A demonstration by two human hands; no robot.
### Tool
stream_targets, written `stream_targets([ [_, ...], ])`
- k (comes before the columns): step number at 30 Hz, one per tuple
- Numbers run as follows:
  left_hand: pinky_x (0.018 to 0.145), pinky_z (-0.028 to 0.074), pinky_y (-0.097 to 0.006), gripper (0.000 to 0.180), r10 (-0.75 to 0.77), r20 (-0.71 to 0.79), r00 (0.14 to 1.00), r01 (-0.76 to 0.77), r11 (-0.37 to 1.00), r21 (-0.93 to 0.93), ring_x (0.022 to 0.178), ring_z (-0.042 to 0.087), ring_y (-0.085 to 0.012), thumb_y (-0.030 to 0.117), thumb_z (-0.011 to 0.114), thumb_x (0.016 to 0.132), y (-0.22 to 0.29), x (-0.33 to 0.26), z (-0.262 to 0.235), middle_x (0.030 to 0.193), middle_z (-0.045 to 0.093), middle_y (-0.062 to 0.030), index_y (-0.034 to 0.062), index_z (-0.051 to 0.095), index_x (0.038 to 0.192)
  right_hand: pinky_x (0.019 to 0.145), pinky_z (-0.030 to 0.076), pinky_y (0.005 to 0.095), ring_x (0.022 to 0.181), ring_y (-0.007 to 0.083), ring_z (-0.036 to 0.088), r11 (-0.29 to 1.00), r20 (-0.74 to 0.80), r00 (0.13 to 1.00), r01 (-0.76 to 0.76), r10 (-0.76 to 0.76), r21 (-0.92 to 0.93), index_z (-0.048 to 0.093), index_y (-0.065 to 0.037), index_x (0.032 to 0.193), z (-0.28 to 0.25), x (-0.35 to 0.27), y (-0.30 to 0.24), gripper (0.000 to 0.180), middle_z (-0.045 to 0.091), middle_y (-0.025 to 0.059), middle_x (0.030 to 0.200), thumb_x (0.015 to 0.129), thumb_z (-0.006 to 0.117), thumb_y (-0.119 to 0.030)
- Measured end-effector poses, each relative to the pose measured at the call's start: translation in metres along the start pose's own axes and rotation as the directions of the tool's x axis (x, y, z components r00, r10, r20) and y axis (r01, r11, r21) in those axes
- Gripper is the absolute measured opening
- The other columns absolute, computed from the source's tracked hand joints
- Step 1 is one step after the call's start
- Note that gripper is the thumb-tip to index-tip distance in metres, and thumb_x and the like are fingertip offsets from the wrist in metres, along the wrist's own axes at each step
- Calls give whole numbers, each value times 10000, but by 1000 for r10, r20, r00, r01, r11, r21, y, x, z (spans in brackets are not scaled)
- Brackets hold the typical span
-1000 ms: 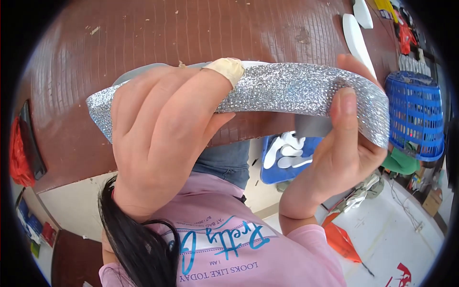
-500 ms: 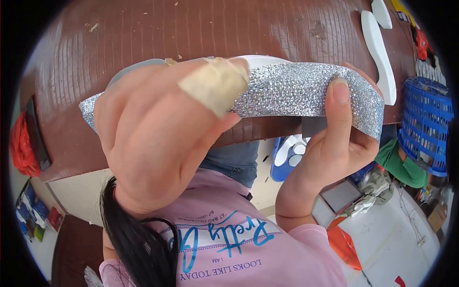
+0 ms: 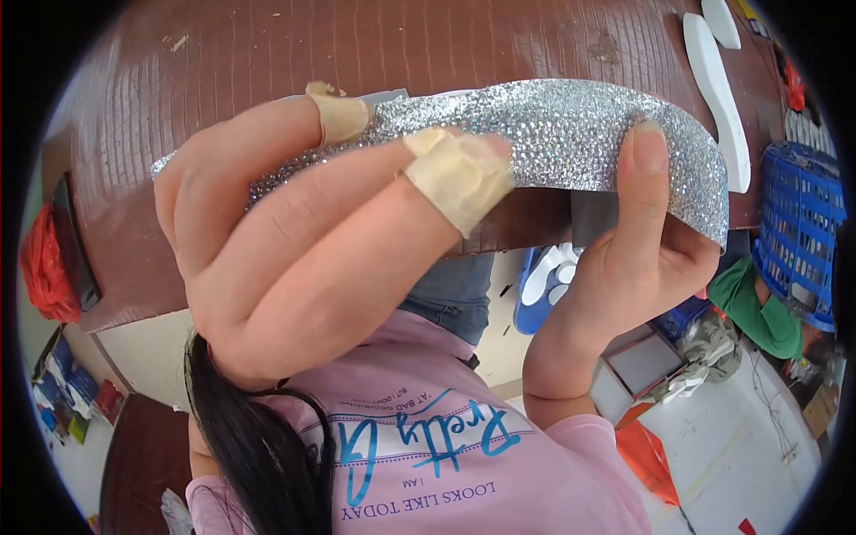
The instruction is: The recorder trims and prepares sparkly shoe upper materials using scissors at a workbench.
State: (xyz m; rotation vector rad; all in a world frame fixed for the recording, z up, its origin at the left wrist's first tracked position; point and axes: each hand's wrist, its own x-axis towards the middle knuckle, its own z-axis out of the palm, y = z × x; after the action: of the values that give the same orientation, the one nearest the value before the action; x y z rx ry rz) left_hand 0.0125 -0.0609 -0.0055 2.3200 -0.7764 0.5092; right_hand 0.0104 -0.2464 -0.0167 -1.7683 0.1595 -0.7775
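A silver glittery strip (image 3: 571, 134) spans both hands above the brown table and curves down at its right end. My right hand (image 3: 633, 259) is closed on that end, its thumb flat on the glittery face and the fingers folded behind. At the strip's left part, my left hand (image 3: 276, 214) lies across the front with its bent fingers pressed to the surface; its thumb is hidden. Beige tape (image 3: 459, 178) wraps fingers of the left hand, and one taped fingertip is slightly blurred. Behind the strip, parts of a grey piece (image 3: 596, 218) show below its lower edge.
The brown crocodile-patterned table (image 3: 428, 45) carries small scraps. White sole-shaped pieces (image 3: 713, 98) lie at its far right. Beyond the right edge stands a blue basket (image 3: 802, 232). A red plastic bag (image 3: 49, 267) and a dark flat object (image 3: 76, 245) sit at the left.
My left hand's fingers have loosened and spread somewhat across the strip, showing a second taped finger. The strip has risen a little with my right hand, which keeps its grip.
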Motion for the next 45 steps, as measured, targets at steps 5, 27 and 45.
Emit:
stream_targets([
  [5, 819, 462, -275, 307, -46, 16, 999, 46, 999, -6, 903, 575, -192, 16, 709, 704, -13, 4, -9, 1000, 656, -67, 62, 634, 998, 658, 482, 176, 718, 109, 614, 995, 42, 994, -96, 97, -24, 639, 49, 926, 3, 2, -10, 188, 670, 103, 869, 763, 693, -28],
  [27, 796, 465, -269, 407, -222, 98, 970, 230, 970, -76, 863, 591, -194, 2, 649, 756, -6, 14, -6, 1010, 645, -108, 27, 528, 1143, 689, 477, 174, 733, 104, 607, 995, 32, 997, -77, 75, 68, 632, 23, 932, 7, 2, -4, 205, 663, 89, 872, 766, 714, -65],
  [45, 779, 482, -269, 506, -31, 22, 999, 26, 977, 213, 835, 609, -199, -2, 696, 728, -9, 32, -9, 991, 644, -120, 9, 498, 1193, 705, 479, 183, 761, 110, 610, 995, 54, 994, -97, 95, 21, 620, 26, 958, 10, 2, -5, 206, 664, 90, 895, 791, 690, -72],
])
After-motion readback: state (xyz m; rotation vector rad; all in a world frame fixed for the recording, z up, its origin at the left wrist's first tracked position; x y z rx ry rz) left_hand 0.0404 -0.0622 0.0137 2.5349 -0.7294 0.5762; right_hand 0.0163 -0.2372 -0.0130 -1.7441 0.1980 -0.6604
